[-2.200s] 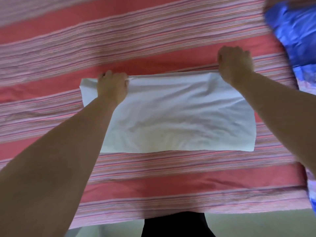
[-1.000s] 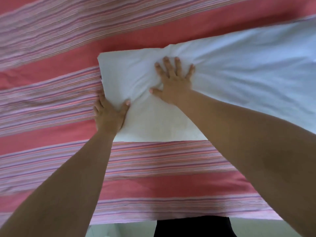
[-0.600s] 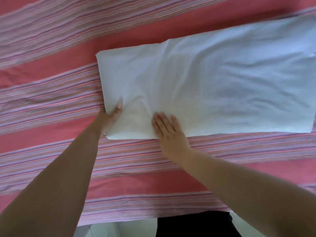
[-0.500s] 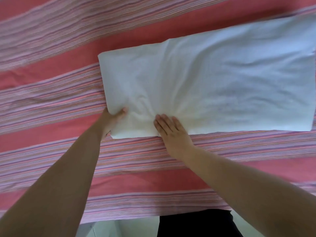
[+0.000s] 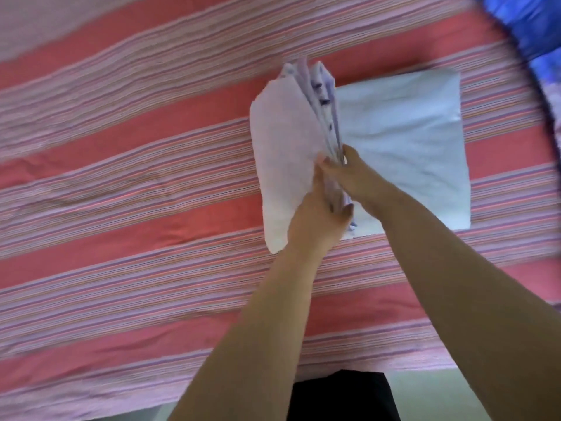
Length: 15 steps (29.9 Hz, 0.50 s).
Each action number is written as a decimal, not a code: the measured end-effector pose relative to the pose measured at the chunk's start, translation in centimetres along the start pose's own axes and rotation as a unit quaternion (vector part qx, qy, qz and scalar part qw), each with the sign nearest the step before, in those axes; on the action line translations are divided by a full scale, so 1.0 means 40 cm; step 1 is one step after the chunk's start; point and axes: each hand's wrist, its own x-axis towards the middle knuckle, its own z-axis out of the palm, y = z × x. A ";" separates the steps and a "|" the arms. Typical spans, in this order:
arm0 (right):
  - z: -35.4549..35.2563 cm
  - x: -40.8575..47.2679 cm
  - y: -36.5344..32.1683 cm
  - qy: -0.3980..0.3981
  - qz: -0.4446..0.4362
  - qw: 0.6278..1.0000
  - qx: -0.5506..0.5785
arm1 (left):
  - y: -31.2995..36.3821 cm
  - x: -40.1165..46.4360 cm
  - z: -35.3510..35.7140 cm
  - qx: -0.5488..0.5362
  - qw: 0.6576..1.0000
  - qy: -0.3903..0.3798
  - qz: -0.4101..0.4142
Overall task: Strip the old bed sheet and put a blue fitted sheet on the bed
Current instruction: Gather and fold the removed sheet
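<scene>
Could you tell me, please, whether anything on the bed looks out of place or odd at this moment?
Nothing looks damaged or spilled. The folded white cloth has one half raised on edge, gripped by the left hand and right hand. The striped sheet lies under it, and blue fabric is bunched at the far right corner.

Hands: two, left hand and right hand, both gripping one cloth
White cloths: one, white cloth, half folded up
Striped sheets: one, striped sheet over the bed
Blue fabrics: one, blue fabric at top right corner
</scene>
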 end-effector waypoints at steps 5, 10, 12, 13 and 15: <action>-0.037 0.061 0.097 0.095 0.001 0.989 -0.111 | -0.029 0.036 0.098 0.077 0.991 0.067 0.092; -0.008 0.038 0.089 0.183 -0.026 0.954 -0.238 | -0.143 0.019 0.083 0.247 0.968 0.007 0.034; 0.021 0.012 0.081 0.255 -0.097 0.893 -0.358 | -0.141 0.027 0.123 0.297 0.954 -0.021 0.027; 0.036 0.014 0.076 0.262 -0.154 0.867 -0.394 | -0.134 0.030 0.146 0.319 0.947 -0.012 0.026; 0.052 0.060 0.065 0.208 -0.214 0.833 -0.467 | -0.125 0.025 0.189 0.356 0.934 0.000 0.036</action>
